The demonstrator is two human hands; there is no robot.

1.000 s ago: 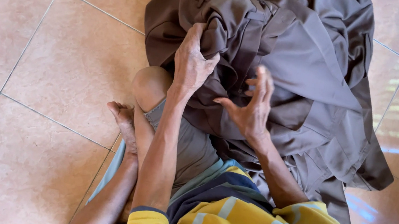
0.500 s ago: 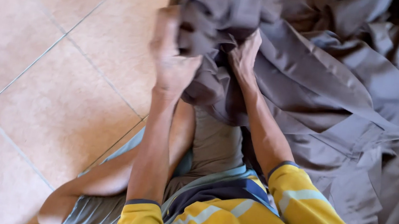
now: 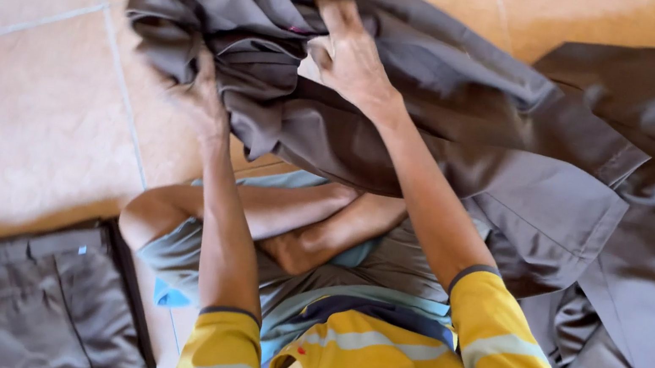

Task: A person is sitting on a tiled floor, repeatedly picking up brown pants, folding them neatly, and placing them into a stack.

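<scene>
Both hands, left hand (image 3: 204, 98) and right hand (image 3: 351, 57), clutch the grey garment (image 3: 406, 110) with fingers closed in its folds.

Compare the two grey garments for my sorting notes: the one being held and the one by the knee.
The held garment is crumpled and spread wide, gripped by the left hand and right hand; the folded garment lies flat, compact and untouched on the tiled floor. Both are dark grey cloth.

Both arms are stretched out forward, sleeves pushed up near the elbows. Left hand (image 3: 204, 98) is closed in a grip, and right hand (image 3: 351, 57) sits higher with fingers curled tight.
</scene>
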